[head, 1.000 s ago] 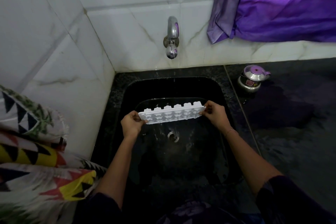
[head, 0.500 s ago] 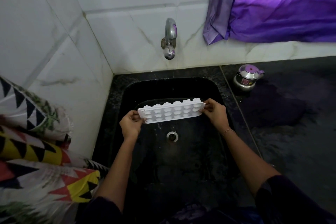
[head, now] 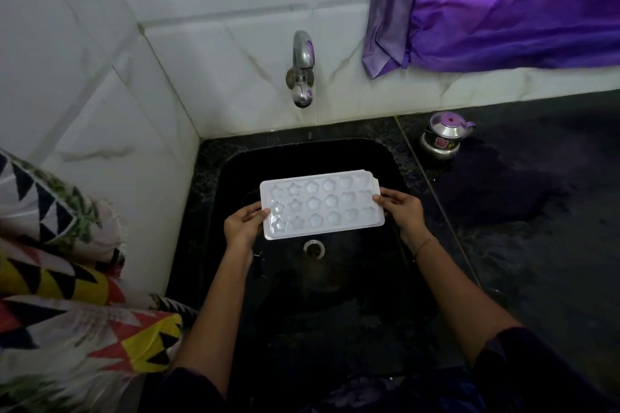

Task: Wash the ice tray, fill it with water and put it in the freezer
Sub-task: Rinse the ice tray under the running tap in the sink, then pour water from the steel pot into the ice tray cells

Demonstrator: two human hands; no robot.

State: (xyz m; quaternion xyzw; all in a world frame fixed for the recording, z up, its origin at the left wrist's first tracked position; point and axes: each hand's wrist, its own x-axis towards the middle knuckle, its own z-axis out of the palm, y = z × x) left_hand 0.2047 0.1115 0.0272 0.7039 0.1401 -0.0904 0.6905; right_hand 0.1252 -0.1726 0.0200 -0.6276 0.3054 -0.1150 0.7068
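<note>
The white plastic ice tray with star-shaped moulds (head: 321, 204), a second ago held on edge over the black stone sink (head: 214, 178) with its cup bottoms toward the camera, now lies almost flat, its open moulds facing up. The left hand (head: 243, 226) has rolled with it, thumb now pressed on the tray's top face at the left end; the right hand (head: 401, 209) likewise grips the right end from above and below. The tray sits slightly nearer the sink's front edge, just above the round metal drain (head: 314, 247).
</note>
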